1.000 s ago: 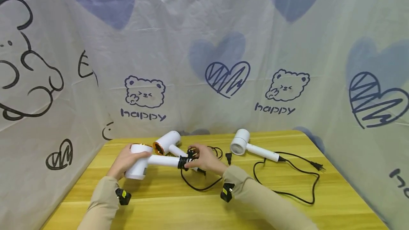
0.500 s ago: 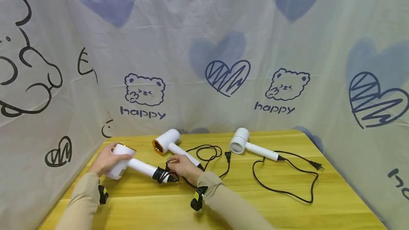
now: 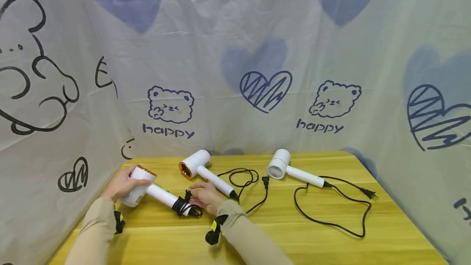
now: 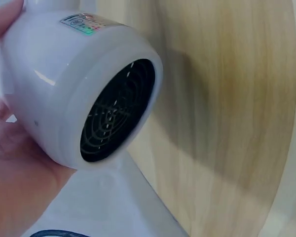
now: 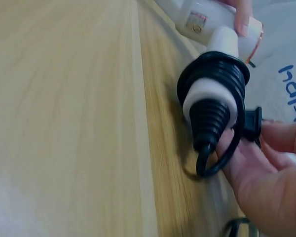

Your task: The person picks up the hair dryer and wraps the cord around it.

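My left hand (image 3: 123, 184) grips the barrel of a white hair dryer (image 3: 160, 194) with a copper-coloured rim, at the left of the table. In the left wrist view, the dryer's dark round intake grille (image 4: 119, 111) faces the camera, with the barrel tilted over the wood. A black cord (image 5: 214, 74) is wound in several turns around the handle's end. Close beside that end, my right hand (image 3: 207, 198) pinches the cord's black plug (image 5: 252, 124), with some fingers reaching under the handle in the right wrist view.
A second white hair dryer (image 3: 198, 162) with a copper rim lies behind, its loose cord (image 3: 244, 171) and plug (image 3: 265, 180) to its right. Farther right lies a third white dryer (image 3: 281, 165), its cord looped. A printed cloth (image 3: 228, 134) rises behind the yellow wooden table (image 3: 312, 244).
Both hands have moved left with the held dryer, which has come lower, its handle now slanting toward the front. The second dryer's handle and cord have come into fuller view.
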`<action>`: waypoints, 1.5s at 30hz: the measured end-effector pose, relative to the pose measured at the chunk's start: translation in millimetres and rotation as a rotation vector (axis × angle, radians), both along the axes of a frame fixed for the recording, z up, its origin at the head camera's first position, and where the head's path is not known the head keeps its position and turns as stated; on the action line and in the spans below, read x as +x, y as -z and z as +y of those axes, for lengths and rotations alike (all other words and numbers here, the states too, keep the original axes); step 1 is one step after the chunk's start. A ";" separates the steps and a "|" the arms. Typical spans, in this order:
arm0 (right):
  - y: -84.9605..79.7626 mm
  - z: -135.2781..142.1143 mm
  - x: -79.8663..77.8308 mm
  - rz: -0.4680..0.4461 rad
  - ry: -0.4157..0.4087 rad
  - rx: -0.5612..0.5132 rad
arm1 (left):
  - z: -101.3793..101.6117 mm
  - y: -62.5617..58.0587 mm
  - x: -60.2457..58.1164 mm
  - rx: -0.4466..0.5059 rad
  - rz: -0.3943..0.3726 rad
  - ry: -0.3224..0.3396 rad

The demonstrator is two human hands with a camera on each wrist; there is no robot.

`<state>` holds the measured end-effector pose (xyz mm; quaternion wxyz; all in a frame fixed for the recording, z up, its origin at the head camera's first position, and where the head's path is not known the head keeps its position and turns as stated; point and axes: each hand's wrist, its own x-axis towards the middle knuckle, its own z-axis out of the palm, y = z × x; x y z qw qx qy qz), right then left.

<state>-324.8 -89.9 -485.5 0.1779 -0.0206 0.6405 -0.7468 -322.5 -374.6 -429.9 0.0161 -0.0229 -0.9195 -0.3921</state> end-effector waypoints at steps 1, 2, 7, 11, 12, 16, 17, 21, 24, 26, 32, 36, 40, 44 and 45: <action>0.4 0.4 -0.7 0.006 -0.020 -0.004 | -1.0 0.9 -1.4 -0.017 -0.002 -0.001; 0.7 1.2 -1.2 0.010 -0.045 -0.005 | -1.7 1.7 -2.8 -0.043 0.002 -0.004; 1.4 3.6 -2.9 0.022 -0.155 -0.012 | -3.7 5.2 -10.4 -0.153 0.015 -0.040; 2.3 5.3 -2.9 0.010 -0.243 -0.020 | -3.2 7.5 -15.2 -0.213 0.022 -0.061; 2.6 5.9 -3.3 0.004 -0.260 -0.016 | -2.5 7.3 -15.8 -0.227 0.023 -0.061; 2.1 9.3 -4.4 -0.042 -0.292 -0.014 | 1.9 7.1 -16.5 -0.286 0.009 -0.081; 1.9 10.3 -4.5 -0.059 -0.289 -0.019 | 3.1 8.0 -16.7 -0.303 -0.007 -0.092; 1.4 14.7 -4.4 -0.081 -0.245 -0.046 | 9.7 10.7 -17.4 -0.348 -0.073 -0.140; -0.1 18.4 -5.6 -0.062 -0.214 -0.057 | 14.2 10.1 -18.0 -0.360 -0.075 -0.159; -2.0 22.0 -5.9 -0.047 -0.221 -0.056 | 16.4 9.4 -18.0 -0.366 -0.066 -0.162; -5.5 40.5 -0.5 0.014 -0.293 0.027 | 20.5 9.0 -18.5 -0.404 -0.079 -0.160; -5.5 58.5 1.6 0.151 -0.328 0.123 | 25.7 6.8 -20.3 -0.426 -0.081 -0.178; -9.1 76.3 -0.4 0.365 -0.342 0.308 | 34.0 3.8 -24.6 -0.463 -0.033 -0.197; -20.5 90.6 -2.6 0.626 -0.327 0.595 | 45.7 -0.1 -28.5 -0.497 0.027 -0.210; -23.7 93.2 -3.1 0.692 -0.322 0.654 | 48.9 -0.9 -29.7 -0.502 0.039 -0.214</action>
